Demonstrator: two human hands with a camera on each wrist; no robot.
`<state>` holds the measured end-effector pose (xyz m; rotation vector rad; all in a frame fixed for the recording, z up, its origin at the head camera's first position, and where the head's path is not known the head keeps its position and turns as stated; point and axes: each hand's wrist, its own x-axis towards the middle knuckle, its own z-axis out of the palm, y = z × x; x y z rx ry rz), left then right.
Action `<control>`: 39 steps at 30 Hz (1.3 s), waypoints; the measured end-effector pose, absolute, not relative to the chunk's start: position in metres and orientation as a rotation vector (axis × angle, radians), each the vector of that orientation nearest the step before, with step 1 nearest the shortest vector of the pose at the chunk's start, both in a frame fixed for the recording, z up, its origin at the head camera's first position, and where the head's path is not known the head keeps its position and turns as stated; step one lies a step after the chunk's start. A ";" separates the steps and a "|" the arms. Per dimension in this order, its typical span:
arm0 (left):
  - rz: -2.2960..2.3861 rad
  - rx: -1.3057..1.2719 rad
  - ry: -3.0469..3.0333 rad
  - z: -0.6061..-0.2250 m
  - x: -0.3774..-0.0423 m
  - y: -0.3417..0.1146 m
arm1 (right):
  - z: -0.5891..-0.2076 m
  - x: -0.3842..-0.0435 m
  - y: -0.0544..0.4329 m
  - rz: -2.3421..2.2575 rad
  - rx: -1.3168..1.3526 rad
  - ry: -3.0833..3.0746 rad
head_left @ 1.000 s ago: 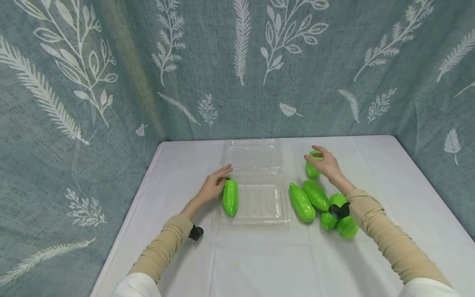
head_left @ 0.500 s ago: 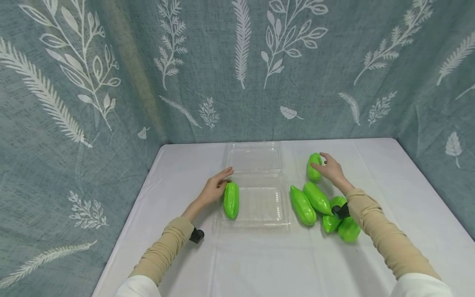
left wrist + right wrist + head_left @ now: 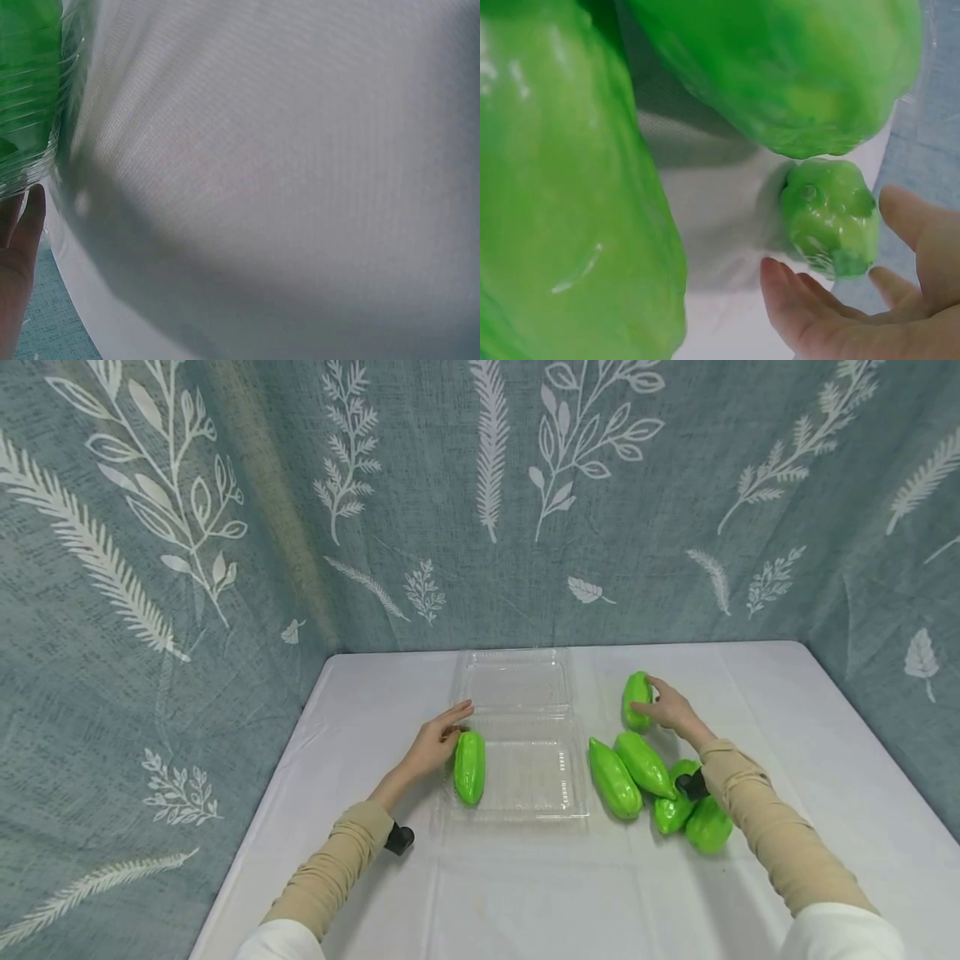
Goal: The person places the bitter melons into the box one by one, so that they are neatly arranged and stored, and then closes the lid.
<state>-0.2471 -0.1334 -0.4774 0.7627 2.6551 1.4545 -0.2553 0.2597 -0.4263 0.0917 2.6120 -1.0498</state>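
A clear plastic clamshell box (image 3: 525, 818) lies with its lid (image 3: 517, 681) folded back. One glossy green papaya-like fruit (image 3: 469, 768) lies along the left side of its base. My left hand (image 3: 431, 743) is at that side, fingers stretched out. The left wrist view shows straight fingertips (image 3: 34, 206) against the box's outer wall. My right hand (image 3: 671, 708) is beside a far green fruit (image 3: 636, 702). In the right wrist view, thumb and fingers spread around this fruit (image 3: 832, 217); firm contact cannot be made out.
Several more green fruits lie right of the box: a long one (image 3: 615, 778), another next to it (image 3: 645, 764) and a cluster under the right wrist (image 3: 708, 827). A white cloth covers the table (image 3: 525, 902). A patterned blue-green curtain (image 3: 450, 568) hangs behind and beside it.
My right hand has gone from over the far fruit to its right side, then closer in, thumb overlapping it. The left hand stays at the box. The whole view has shifted slightly.
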 end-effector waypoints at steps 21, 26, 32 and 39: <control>1.504 0.747 2.642 -0.476 -0.244 -0.130 | -0.436 -0.254 0.260 -1.064 0.059 2.633; 1.468 0.742 2.659 -0.476 -0.244 -0.132 | -0.437 -0.252 0.261 -1.074 0.065 2.632; 1.471 0.736 2.647 -0.479 -0.245 -0.133 | -0.438 -0.251 0.260 -1.078 0.068 2.651; 1.457 0.734 2.657 -0.479 -0.246 -0.133 | -0.434 -0.249 0.260 -1.100 0.081 2.639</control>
